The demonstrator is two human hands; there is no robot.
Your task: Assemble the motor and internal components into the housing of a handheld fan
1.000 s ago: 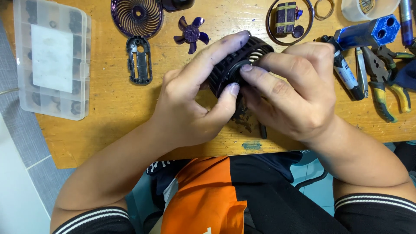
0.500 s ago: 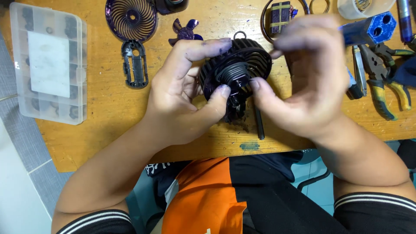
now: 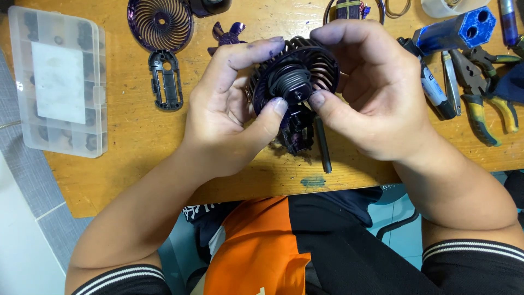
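Hands meet over the near half of the wooden table [image 3: 136, 180], both closed on 1 item: a black fan housing [image 3: 297, 76] with radial ribs, held just above the surface and tilted toward the camera. Left hand [image 3: 229, 117] grips its left rim, thumb pressed at the central hub; right hand [image 3: 376, 98] wraps the right rim, thumb on the same hub. Judged step: working the hub or motor section of the housing by thumb pressure (seating or loosening cannot be told). A next move would call for a steady 2-handed grip and even force at the centre. A dark purple part hangs beneath the housing, and a black rod [image 3: 323, 145] lies below it on the table. Farther out: clear compartment box [image 3: 57, 82] at left, black bracket [image 3: 165, 79], spiral grille [image 3: 160, 23], small purple impeller [image 3: 228, 34], pliers [image 3: 486, 101] and blue block [image 3: 456, 30] at right. Nothing obstructs the hands.
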